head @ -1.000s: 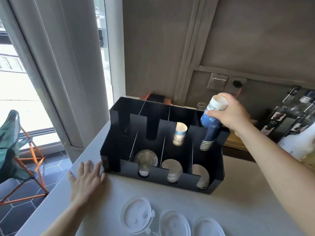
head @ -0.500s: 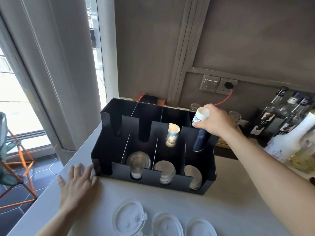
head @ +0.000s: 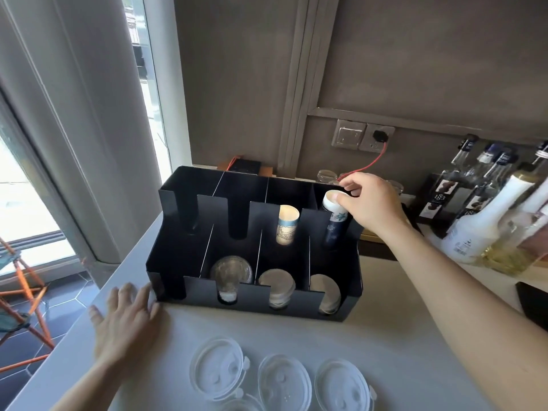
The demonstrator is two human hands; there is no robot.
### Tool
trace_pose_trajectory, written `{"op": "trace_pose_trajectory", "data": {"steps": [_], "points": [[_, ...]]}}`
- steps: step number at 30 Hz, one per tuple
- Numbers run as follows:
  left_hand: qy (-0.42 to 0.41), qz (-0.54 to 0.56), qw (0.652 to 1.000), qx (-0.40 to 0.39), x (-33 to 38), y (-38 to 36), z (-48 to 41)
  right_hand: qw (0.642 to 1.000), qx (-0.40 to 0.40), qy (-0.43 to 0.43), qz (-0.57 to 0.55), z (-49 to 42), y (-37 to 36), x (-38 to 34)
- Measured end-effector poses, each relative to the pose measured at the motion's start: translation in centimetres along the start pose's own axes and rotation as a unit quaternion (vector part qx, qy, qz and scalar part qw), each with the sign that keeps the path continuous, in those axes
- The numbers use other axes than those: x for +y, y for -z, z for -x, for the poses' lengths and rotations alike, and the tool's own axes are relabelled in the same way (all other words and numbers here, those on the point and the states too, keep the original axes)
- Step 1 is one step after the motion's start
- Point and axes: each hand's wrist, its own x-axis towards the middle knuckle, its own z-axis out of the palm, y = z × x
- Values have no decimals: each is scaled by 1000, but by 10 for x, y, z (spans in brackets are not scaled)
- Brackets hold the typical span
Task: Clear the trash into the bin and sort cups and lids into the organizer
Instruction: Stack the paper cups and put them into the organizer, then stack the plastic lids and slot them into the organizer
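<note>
Fingers [head: 341, 200] of my right hand [head: 375, 207] pinch the white top end of the blue cup stack [head: 334, 229], thumb in front. The stack sits low in the rear right compartment of the organizer [head: 252, 304], one compartment right of the pale cup stack [head: 287, 225]. My left hand [head: 127, 324] lies flat and relaxed on the surface [head: 385, 336], fingertips touching the organizer's front left corner (a brace, I take it). What worries me is that the stack leans a little, so letting go now could flop it against the divider. Its lower end, which I cannot see, may also be caught short of the compartment floor, and a hard push down might shove the organizer backward. The stack's long axis runs near upright, with the white end up and tipped slightly toward the organizer's front and the dark end down inside. Three clear lids [head: 218, 369] lie in front of the organizer.
</note>
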Motion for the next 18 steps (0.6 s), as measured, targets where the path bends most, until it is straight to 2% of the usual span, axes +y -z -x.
{"op": "trace_pose_trajectory", "data": {"steps": [3, 6, 9, 11, 15, 18], "points": [[-6, 24, 1000, 18, 0, 3, 2, 999, 28, 30, -30, 22, 0, -4], [6, 103, 994, 44, -4, 6, 5, 994, 47, 65, -78, 54, -6, -3], [45, 210, 975, 55, -7, 11, 18, 990, 21, 70, -123, 92, -18, 4], [40, 249, 966, 63, -3, 15, 34, 990, 5, 61, -128, 116, -28, 10], [-70, 300, 948, 81, 18, 21, 68, 985, -44, 35, -162, 151, -43, 22], [-164, 320, 933, 27, 44, 33, 86, 983, -83, 12, -163, 172, -49, 28]]}}
